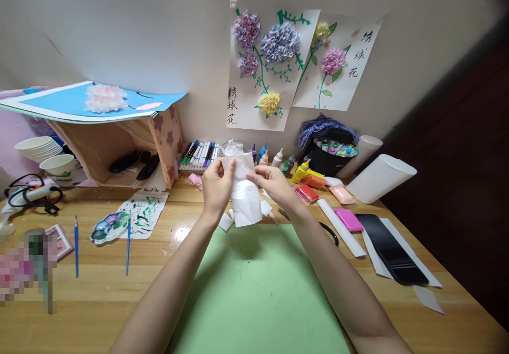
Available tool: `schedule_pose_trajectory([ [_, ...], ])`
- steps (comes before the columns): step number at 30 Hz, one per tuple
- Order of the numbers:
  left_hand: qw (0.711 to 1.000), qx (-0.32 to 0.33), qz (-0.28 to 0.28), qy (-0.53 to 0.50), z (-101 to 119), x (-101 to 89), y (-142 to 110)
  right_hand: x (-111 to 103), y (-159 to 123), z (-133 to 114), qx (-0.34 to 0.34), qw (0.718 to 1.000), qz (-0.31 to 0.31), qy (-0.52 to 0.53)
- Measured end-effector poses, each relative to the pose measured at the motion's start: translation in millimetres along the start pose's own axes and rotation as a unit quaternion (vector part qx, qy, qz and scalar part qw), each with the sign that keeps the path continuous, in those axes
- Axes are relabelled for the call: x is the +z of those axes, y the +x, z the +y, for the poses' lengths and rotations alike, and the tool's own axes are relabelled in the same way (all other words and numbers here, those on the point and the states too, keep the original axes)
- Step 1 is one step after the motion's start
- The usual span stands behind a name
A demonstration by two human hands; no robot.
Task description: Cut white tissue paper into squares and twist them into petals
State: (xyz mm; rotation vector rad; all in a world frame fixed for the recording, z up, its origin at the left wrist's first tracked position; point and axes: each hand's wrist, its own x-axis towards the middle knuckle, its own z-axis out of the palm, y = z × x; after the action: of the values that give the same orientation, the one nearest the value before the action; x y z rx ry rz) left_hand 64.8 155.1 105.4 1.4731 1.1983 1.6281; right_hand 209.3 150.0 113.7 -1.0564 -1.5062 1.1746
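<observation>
A sheet of thin white tissue paper (245,203), creased and hanging down, is held up between both hands over the far edge of a green sheet (262,295). My left hand (218,187) pinches its left side near the top, thumb in front. On its right side my right hand (272,184) grips the edge between thumb and fingers. Small white paper scraps (226,221) lie on the table just beneath. Behind the tissue, more crumpled white paper (234,147) shows in part.
Paint bottles (301,170), markers (202,154) and clay packs (307,193) line the back. Rightward lie a white strip (341,228), a phone (392,248) and a paper roll (382,178). Leftward are paintbrushes (128,245), a palette (109,227) and a fabric box (165,142).
</observation>
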Motion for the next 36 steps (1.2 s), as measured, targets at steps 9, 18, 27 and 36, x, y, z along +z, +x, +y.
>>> schedule_pose_trajectory([
  [9,0.994,0.030,0.035,0.100,-5.5,1.0,-3.9,14.4,-2.7,8.2,0.015,1.000,-0.015,-0.005],
  [18,0.981,0.069,0.105,0.150,-9.2,-4.2,0.6,17.1,-2.7,13.5,0.049,0.997,-0.062,0.020],
  [27,0.982,0.057,0.089,0.158,-12.4,-10.2,6.0,15.1,-7.4,6.9,0.060,0.986,-0.153,0.016],
  [36,0.989,0.052,0.010,0.135,-7.6,3.7,-7.1,18.6,2.3,20.5,-0.031,0.996,0.042,0.068],
])
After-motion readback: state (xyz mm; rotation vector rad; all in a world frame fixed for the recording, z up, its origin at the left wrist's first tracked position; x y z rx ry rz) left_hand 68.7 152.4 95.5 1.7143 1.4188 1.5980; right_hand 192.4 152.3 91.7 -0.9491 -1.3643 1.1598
